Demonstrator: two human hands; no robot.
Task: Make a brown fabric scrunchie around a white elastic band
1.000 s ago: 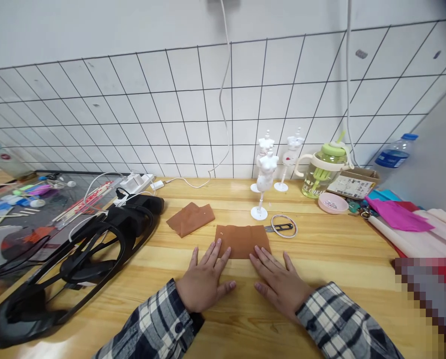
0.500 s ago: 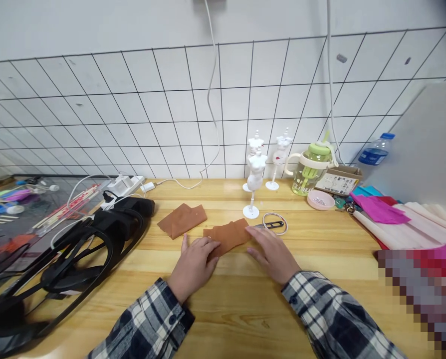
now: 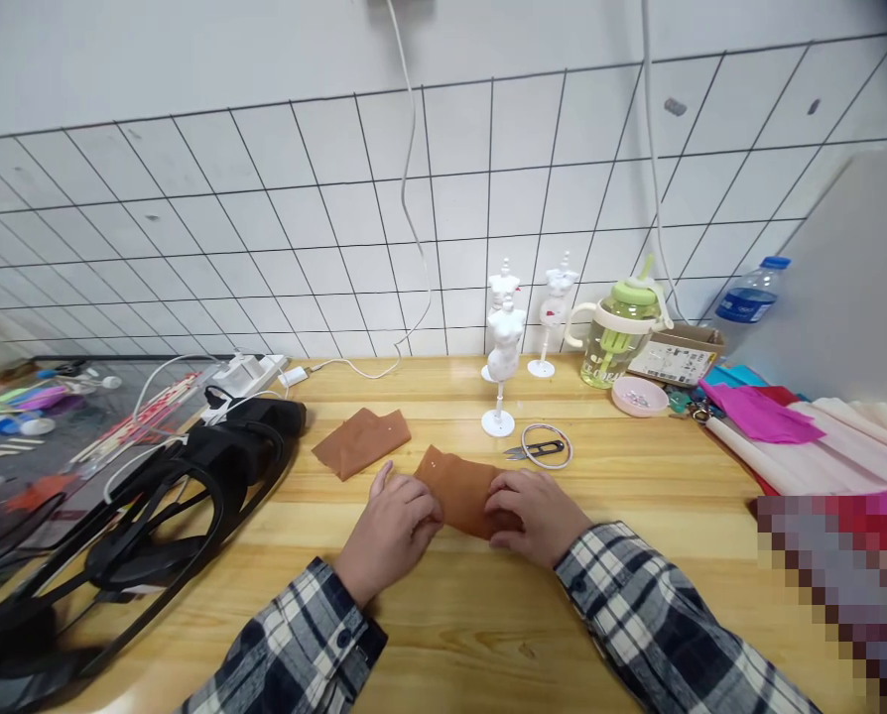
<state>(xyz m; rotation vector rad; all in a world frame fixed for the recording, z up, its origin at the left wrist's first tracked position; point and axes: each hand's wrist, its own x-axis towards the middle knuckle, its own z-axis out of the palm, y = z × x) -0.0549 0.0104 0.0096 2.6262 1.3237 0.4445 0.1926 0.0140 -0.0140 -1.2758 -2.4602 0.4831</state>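
A piece of brown fabric (image 3: pixel 461 488) lies between my two hands on the wooden table. My left hand (image 3: pixel 395 526) is closed at its left edge, thumb and fingers pinching the cloth there. At the right edge, my right hand (image 3: pixel 529 513) grips the same fabric with curled fingers. Beyond my left hand rests a second brown fabric piece (image 3: pixel 361 441), folded and untouched. Thread snips (image 3: pixel 539 451) lie just past my right hand, inside a pale cord loop (image 3: pixel 567 436).
Small white dress-form mannequins (image 3: pixel 504 342) stand toward the wall. Behind to the right are a green drinking jug (image 3: pixel 616 337), a pink dish (image 3: pixel 639 397) and a cardboard box (image 3: pixel 674 357). Coloured fabrics (image 3: pixel 837 446) cover the right side. A black strapped object (image 3: pixel 190 496) fills the left.
The brown fabric between my hands has come nearer to me and changed its slant. My right hand has moved slightly down and curled its fingers onto the cloth's right edge.
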